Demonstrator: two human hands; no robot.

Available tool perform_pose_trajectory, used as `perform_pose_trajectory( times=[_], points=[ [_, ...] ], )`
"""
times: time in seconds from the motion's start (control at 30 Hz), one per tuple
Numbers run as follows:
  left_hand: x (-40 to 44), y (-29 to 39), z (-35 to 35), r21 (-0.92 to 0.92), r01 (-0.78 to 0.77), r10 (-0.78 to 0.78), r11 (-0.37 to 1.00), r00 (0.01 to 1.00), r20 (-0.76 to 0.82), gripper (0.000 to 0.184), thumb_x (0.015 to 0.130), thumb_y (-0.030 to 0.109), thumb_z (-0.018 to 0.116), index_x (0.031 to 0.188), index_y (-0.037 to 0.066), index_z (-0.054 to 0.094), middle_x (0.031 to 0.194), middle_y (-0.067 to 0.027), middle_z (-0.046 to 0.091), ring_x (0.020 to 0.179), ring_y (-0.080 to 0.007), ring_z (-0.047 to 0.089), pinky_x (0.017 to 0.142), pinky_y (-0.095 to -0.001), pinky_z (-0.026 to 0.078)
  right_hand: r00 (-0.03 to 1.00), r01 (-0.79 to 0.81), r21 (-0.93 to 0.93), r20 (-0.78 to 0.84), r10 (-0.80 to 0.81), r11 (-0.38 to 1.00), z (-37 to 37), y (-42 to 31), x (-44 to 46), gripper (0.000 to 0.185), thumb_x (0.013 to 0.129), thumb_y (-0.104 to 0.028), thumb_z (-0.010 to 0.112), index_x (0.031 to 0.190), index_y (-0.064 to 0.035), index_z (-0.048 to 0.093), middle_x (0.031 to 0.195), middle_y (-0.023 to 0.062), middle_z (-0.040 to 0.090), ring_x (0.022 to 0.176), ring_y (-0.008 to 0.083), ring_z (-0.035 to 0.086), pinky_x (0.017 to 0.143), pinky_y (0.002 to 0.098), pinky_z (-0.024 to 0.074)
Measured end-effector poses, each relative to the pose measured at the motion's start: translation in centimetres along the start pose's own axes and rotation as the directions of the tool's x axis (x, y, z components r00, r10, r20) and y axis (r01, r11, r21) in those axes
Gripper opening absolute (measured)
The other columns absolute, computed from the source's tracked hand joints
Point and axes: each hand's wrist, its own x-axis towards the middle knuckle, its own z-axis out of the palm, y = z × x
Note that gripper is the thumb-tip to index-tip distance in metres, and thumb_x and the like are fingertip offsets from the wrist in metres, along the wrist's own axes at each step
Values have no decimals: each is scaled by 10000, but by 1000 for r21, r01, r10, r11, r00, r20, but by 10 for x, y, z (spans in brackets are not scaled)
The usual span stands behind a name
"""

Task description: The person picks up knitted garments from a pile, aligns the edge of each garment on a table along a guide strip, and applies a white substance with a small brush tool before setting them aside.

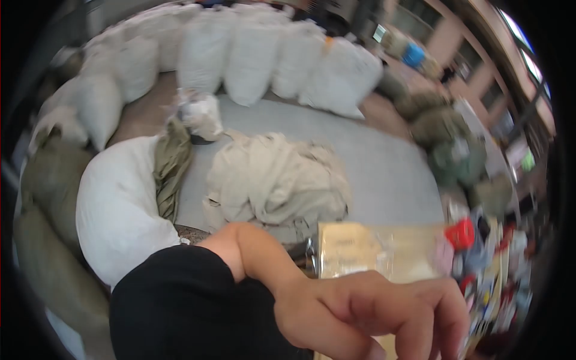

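Observation:
My left hand (372, 306) reaches in from the lower left, out of a black sleeve, with its back turned up. Its fingers are bent loosely downward and stand a little apart; nothing shows in them. Some fingertips are cut off by the bottom edge. Just beyond and beneath the hand is a tan board-like piece (345, 249) with shiny clear plastic over its right part. Farther off, a crumpled heap of cream cloth (270, 174) lies on a grey floor sheet (390, 168). My right hand is out of view.
Full white sacks (252, 60) stand in a curved row at the back. A large white sack (120, 204) and olive sacks (54, 252) lie on the left. Dark green bundles (456, 156), a red item (460, 233) and mixed colourful goods (498, 270) are on the right.

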Motion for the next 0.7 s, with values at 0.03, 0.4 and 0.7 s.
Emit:
perform_pose_trajectory(
  times=[0.03, 0.4, 0.7],
  points=[
    [-6, -4, 0, 101, 85, -82, 991, 996, -37, 191, 737, -33, 441, 789, -7, 623, 1056, -210, 470, 964, -259, 456, 837, -306, 351, 998, 58, -45, -36, -60, 997, -3, 19, -6, 208, 789, -128, 619, 866, 63, 590, 840, 196, 584, 800, 314, 555, 766, 409, 442],
    [-95, -120, -23, 529, 828, -973, 188, 83, 216, 283, 681, -104, 411, 857, 9, 601, 1064, -157, 490, 950, -224, 498, 838, -282, 372, 631, -737, -241, -581, 514, 632, -200, -5, -219, 172, 862, -74, 509, 994, 16, 572, 964, 76, 588, 892, 139, 536, 795, 259, 413],
    [-176, -195, 6, 677, 722, -874, -144, -414, 255, 217, 799, -71, 435, 950, 19, 563, 1037, -63, 497, 917, -125, 479, 793, -227, 373, -309, -884, 464, -506, 805, -48, -160, 53, -500, 264, 800, -100, 577, 1044, -2, 549, 1019, 125, 579, 917, 190, 550, 761, 291, 438]
  ],
)
